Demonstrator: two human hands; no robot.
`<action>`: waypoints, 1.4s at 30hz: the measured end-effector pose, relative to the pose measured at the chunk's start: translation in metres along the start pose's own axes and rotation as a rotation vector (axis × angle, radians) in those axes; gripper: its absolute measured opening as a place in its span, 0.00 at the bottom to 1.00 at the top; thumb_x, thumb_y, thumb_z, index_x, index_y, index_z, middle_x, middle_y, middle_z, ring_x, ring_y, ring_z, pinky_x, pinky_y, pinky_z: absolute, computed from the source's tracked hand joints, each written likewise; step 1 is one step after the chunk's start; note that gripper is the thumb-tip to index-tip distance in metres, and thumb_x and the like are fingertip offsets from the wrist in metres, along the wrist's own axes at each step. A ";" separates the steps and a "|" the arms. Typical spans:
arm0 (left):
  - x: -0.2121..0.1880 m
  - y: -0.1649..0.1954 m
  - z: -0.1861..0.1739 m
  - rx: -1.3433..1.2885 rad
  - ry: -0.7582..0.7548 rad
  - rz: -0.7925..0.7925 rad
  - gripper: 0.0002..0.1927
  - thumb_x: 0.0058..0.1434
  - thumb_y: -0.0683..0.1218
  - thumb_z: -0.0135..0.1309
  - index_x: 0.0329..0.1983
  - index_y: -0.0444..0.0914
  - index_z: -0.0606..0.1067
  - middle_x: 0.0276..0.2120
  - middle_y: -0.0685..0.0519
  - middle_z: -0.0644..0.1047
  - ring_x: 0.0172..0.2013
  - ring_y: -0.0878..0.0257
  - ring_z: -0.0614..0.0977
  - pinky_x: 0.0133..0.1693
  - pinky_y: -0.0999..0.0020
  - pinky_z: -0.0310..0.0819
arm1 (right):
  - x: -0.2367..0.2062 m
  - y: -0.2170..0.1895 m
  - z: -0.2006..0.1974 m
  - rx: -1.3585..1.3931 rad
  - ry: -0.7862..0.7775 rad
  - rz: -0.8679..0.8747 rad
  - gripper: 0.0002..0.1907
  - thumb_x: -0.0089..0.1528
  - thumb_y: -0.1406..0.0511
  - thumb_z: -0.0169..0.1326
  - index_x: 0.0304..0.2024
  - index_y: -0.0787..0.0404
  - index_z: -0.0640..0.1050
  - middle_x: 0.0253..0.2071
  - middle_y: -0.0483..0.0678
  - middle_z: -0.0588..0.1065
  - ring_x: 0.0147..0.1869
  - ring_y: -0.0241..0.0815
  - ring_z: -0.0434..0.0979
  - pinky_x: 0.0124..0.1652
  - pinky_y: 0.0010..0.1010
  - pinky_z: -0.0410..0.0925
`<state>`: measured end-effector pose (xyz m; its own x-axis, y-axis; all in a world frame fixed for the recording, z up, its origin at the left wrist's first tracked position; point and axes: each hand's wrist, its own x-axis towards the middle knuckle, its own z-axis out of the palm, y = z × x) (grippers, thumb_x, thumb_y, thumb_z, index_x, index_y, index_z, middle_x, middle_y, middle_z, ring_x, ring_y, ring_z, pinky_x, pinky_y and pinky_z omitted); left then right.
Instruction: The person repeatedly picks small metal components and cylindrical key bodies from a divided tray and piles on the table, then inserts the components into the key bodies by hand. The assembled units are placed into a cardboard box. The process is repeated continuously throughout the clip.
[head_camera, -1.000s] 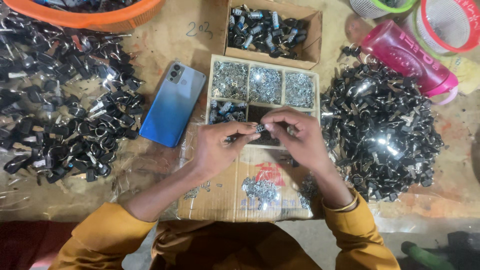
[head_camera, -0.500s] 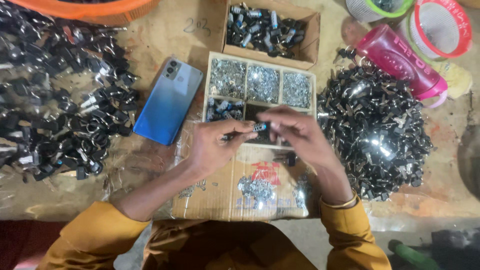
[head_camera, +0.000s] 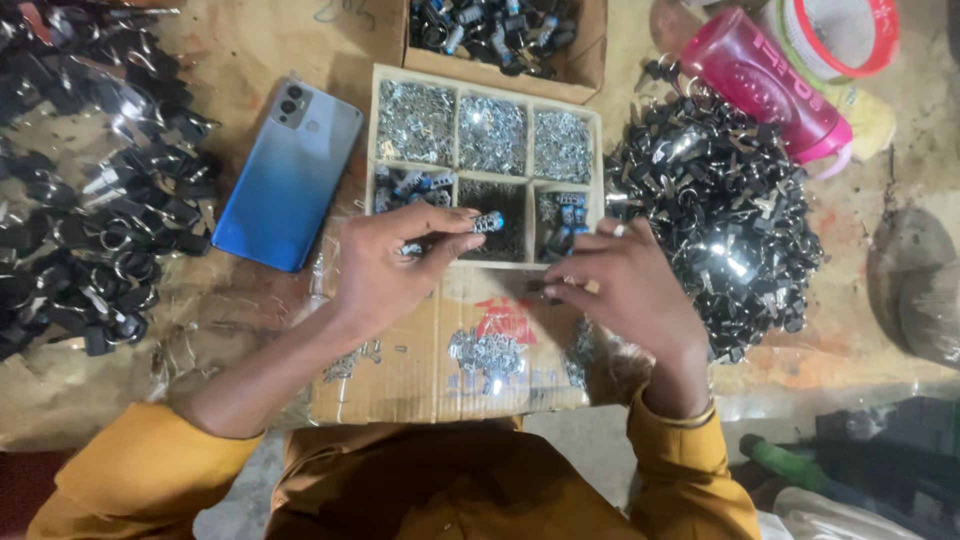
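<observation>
Our left hand (head_camera: 395, 265) pinched a small metal-and-blue part (head_camera: 488, 221) between thumb and fingertips, holding it just above the divided tray (head_camera: 590, 185). Our right hand (head_camera: 625, 290) had its fingers curled in over a piece of flat cardboard (head_camera: 400, 370); something small and dark sat at the fingertips, too small to tell what.

Left to right: a loose spread of black clips with metal rings (head_camera: 90, 200) on the worn bench, then a blue glossy phone (head_camera: 288, 175) lying back-up just beside the tray. The tray had thin pale walls; its top three cells held shiny silver bits, the lower cells blue-and-metal pieces and dark grit. Behind it was a cardboard box (head_camera: 500, 40) of mixed dark and blue parts. A small heap of silver pieces (head_camera: 485, 355) lay on the cardboard between our wrists. Right of the tray was a dense mound of black-and-chrome clips (head_camera: 720, 225), crowding our right hand. A pink plastic bottle (head_camera: 765, 85) lay tilted above the mound.
</observation>
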<state>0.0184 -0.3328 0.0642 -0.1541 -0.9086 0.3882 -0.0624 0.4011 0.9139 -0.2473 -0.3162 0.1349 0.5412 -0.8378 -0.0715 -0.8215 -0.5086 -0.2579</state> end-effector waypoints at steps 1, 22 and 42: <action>-0.001 0.003 0.000 -0.010 0.002 -0.009 0.08 0.59 0.35 0.66 0.42 0.32 0.82 0.44 0.46 0.85 0.44 0.61 0.88 0.47 0.70 0.85 | -0.010 -0.005 0.006 -0.052 -0.001 0.034 0.08 0.54 0.59 0.65 0.34 0.51 0.85 0.28 0.41 0.76 0.39 0.43 0.73 0.46 0.40 0.59; -0.191 0.052 0.037 -0.014 0.093 -0.245 0.16 0.55 0.36 0.66 0.47 0.32 0.80 0.42 0.46 0.85 0.41 0.62 0.89 0.41 0.72 0.86 | -0.171 -0.033 0.130 0.282 0.495 0.203 0.29 0.57 0.47 0.67 0.56 0.51 0.79 0.66 0.49 0.67 0.73 0.52 0.58 0.72 0.50 0.54; -0.224 0.026 0.062 -0.096 0.171 -0.472 0.14 0.55 0.33 0.64 0.46 0.31 0.81 0.42 0.45 0.85 0.35 0.63 0.89 0.32 0.77 0.85 | -0.157 -0.080 0.152 0.762 0.480 0.130 0.14 0.59 0.77 0.63 0.46 0.63 0.82 0.46 0.49 0.80 0.46 0.37 0.83 0.42 0.25 0.77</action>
<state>-0.0097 -0.1111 -0.0064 0.0333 -0.9975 -0.0628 0.0060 -0.0626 0.9980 -0.2395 -0.1140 0.0201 0.1791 -0.9588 0.2207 -0.4376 -0.2785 -0.8550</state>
